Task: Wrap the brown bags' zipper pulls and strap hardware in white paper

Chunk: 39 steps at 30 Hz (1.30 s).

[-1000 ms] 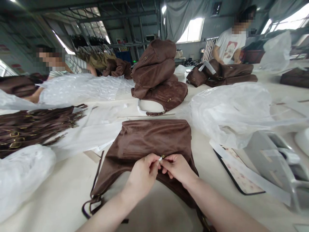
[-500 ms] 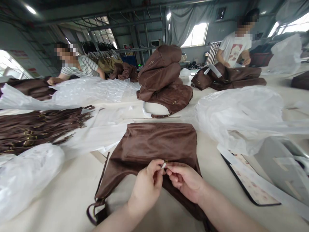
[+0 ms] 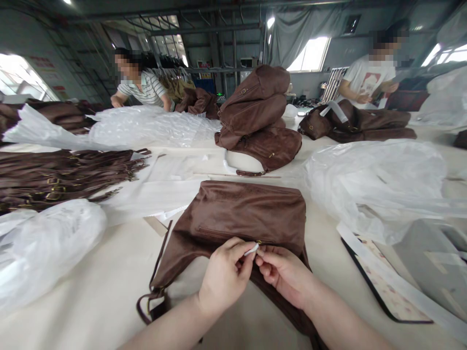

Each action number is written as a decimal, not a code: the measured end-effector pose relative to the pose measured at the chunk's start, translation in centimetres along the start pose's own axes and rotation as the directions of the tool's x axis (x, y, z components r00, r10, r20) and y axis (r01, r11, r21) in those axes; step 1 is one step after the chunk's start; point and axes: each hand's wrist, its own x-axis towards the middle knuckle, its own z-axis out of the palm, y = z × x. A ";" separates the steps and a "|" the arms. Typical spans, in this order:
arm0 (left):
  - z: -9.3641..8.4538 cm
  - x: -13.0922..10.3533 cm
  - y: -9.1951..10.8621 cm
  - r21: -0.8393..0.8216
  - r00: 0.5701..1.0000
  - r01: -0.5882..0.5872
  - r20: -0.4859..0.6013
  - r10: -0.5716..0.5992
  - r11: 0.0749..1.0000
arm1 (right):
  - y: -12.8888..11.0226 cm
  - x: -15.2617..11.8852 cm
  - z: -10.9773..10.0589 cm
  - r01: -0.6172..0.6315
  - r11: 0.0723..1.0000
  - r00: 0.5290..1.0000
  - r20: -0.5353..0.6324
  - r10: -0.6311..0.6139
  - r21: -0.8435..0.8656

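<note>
A brown leather-look handbag (image 3: 251, 209) lies flat in front of me, its strap side towards me. My left hand (image 3: 228, 267) is closed, pinching a small white strip (image 3: 251, 250) between thumb and forefinger. Against the strip's right end, my right hand (image 3: 282, 272) is closed in a pinch too. Both hands meet just below the bag's brass-coloured zip pull (image 3: 259, 241). Whether the strip is wrapped round the pull is hidden by my fingers. The bag's strap end with a buckle (image 3: 151, 306) rests on the table, left of my left forearm.
Brown bags are stacked (image 3: 255, 109) beyond mine. Straps with brass buckles (image 3: 65, 177) lie at left, near a plastic bundle (image 3: 54, 248). Clear plastic (image 3: 375, 184) and a patterned, black-edged panel (image 3: 386, 282) are at right. Two people (image 3: 142, 90) (image 3: 368, 80) work across the table.
The view has shifted slightly, so the table's things appear further right. Both hands keep their pinch by the zip pull, and more of the white strip shows. The left co-worker has become more upright.
</note>
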 end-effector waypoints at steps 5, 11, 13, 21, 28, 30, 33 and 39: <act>-0.4 -0.5 -0.1 0.193 0.985 -0.170 0.014 0.170 0.967 | -0.2 -0.2 -0.2 -0.015 0.999 0.999 0.029 0.014 0.049; -0.4 -0.7 0.3 0.147 0.984 -0.179 0.033 0.176 0.973 | -0.2 -0.2 -0.1 -0.014 0.999 1.000 0.023 0.013 0.050; -0.3 -0.7 0.6 0.045 0.996 -0.091 0.023 0.090 0.995 | 0.1 -0.2 0.0 0.021 0.999 1.000 -0.009 -0.022 -0.026; -0.2 -0.3 0.0 -0.262 0.993 0.121 0.022 -0.119 0.957 | 0.4 0.1 -0.1 0.075 0.988 0.997 -0.001 -0.076 -0.136; 0.1 0.3 -1.3 -0.117 0.997 0.009 -0.079 -0.019 0.993 | 0.1 -1.1 1.1 0.027 0.800 0.994 -0.068 -0.084 -0.600; -0.1 1.0 -1.1 -0.025 0.997 -0.033 -0.063 0.032 0.999 | 0.1 -1.7 1.0 0.081 0.438 0.950 -0.064 -0.307 -0.895; -0.6 2.5 -0.2 0.169 0.997 -0.075 0.038 0.069 0.983 | 0.1 -2.3 0.5 0.057 -0.082 0.841 0.092 -0.534 -0.995; -1.1 6.9 2.5 0.604 0.932 -0.289 0.356 0.072 0.743 | -1.2 -2.0 -1.1 -0.052 -0.280 0.832 0.113 -0.543 -0.959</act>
